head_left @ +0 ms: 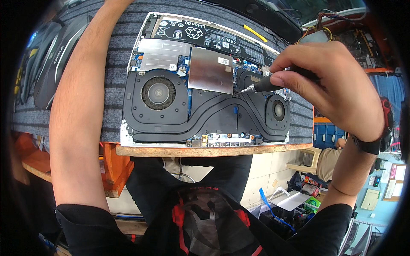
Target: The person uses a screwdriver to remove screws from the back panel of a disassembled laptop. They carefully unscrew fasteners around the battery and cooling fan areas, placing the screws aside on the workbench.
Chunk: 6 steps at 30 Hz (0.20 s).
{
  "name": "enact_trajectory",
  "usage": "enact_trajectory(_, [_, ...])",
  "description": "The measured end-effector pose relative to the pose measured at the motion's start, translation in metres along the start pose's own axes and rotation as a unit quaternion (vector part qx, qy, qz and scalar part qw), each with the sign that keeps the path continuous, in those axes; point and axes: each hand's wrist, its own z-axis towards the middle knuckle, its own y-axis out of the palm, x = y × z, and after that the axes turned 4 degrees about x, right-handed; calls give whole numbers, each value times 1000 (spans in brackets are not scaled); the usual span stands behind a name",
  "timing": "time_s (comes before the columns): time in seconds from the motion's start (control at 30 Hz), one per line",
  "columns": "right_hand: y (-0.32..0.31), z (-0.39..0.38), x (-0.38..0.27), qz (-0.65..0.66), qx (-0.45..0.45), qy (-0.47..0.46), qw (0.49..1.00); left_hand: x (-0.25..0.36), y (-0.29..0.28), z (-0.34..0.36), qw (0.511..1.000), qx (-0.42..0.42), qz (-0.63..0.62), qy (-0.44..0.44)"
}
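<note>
An opened laptop (212, 117) lies on the grey striped mat, its insides facing up. My right hand (326, 83) is closed around a black-handled screwdriver (267, 84). The screwdriver's tip reaches the lower right corner of a silver metal plate (209, 70); whether it sits in a screw cannot be made out. Dark heat pipes (222, 104) run between the left fan (159, 93) and the right fan (278, 109). Along the far side lies a black battery (213, 38). My left forearm (81, 106) stretches past the laptop's left side, with the hand cut off by the top edge.
A yellow stick-like tool (255, 33) rests beyond the battery. To the left stands a dark box-like case (64, 59) with cables beside it. The table's wooden edge (213, 151) runs in front of me. A circuit board (358, 45) is at the far right.
</note>
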Motion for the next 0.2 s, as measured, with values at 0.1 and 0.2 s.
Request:
enact_trajectory(0.1, [-2, 3, -4, 3, 18, 24, 1000, 1, -3, -1, 1000, 3, -4, 6])
enact_trajectory(0.2, [-6, 4, -8, -12, 15, 45, 999, 3, -2, -1, 1000, -1, -5, -8])
